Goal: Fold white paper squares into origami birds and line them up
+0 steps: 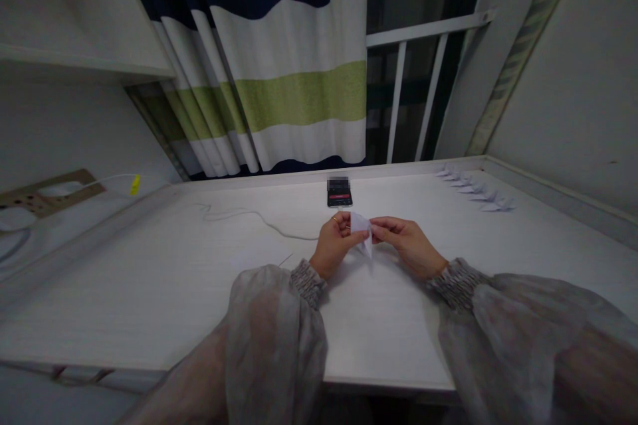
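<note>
A small piece of folded white paper [362,234] is held between both hands above the middle of the white desk [149,292]. My left hand [333,242], with rings on its fingers, pinches the paper's left side. My right hand [406,242] pinches its right side, fingers curled. The paper's pointed tip hangs down between the hands. Both arms wear sheer grey sleeves with gathered cuffs.
A phone [339,192] stands just beyond the hands, a white cable [249,216] running left from it. A row of several folded white paper shapes [476,191] lies at the desk's far right. A power strip [44,194] sits at left. A striped curtain [294,80] and a window railing stand behind.
</note>
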Action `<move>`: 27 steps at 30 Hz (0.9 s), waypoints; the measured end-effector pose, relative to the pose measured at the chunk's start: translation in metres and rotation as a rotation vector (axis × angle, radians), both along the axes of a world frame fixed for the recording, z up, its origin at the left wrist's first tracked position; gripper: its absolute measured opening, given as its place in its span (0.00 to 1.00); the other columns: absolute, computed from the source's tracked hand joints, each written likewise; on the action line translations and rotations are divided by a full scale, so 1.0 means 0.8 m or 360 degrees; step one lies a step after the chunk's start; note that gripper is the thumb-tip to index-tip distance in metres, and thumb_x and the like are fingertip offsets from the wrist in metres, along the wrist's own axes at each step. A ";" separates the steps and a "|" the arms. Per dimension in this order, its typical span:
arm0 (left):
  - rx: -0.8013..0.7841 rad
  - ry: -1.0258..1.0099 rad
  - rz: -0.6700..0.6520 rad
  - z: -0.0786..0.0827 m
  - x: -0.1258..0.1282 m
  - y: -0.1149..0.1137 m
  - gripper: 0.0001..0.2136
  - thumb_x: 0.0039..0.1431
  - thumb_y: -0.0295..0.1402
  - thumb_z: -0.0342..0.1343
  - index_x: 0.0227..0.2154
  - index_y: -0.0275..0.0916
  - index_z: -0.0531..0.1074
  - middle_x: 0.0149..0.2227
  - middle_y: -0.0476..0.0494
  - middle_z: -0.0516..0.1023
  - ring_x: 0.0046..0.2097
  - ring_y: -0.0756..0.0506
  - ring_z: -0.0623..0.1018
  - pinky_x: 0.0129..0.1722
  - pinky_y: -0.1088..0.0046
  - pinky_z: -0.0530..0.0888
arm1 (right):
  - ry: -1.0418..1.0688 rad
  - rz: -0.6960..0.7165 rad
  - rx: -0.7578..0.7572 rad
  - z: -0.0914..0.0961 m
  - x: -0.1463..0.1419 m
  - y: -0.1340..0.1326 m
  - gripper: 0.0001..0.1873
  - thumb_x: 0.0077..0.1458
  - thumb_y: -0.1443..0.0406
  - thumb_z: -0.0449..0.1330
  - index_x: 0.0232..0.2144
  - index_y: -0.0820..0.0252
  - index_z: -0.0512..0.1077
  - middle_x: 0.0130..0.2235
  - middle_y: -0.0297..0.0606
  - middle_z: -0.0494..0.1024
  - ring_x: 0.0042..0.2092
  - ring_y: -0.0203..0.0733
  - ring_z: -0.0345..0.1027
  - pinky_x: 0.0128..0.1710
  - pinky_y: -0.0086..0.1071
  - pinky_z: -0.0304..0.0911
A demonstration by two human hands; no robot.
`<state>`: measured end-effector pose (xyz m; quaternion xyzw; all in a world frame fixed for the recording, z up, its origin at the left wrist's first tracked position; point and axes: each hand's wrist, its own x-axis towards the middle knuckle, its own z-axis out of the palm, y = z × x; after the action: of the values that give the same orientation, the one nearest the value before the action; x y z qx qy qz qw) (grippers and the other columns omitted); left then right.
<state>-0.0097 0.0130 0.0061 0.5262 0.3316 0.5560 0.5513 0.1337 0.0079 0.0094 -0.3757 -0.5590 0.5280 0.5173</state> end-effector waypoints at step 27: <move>-0.0079 0.0018 -0.0180 -0.006 -0.002 0.002 0.19 0.35 0.33 0.62 0.30 0.37 0.60 0.18 0.56 0.68 0.21 0.54 0.70 0.24 0.79 0.64 | 0.0195 0.0302 -0.0429 0.002 0.004 0.002 0.12 0.29 0.66 0.68 0.19 0.63 0.68 0.20 0.27 0.69 0.23 0.27 0.62 0.27 0.25 0.58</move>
<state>-0.0113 0.0147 0.0010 0.5334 0.3181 0.5127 0.5928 0.1367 0.0092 0.0112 -0.3543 -0.4836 0.6666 0.4430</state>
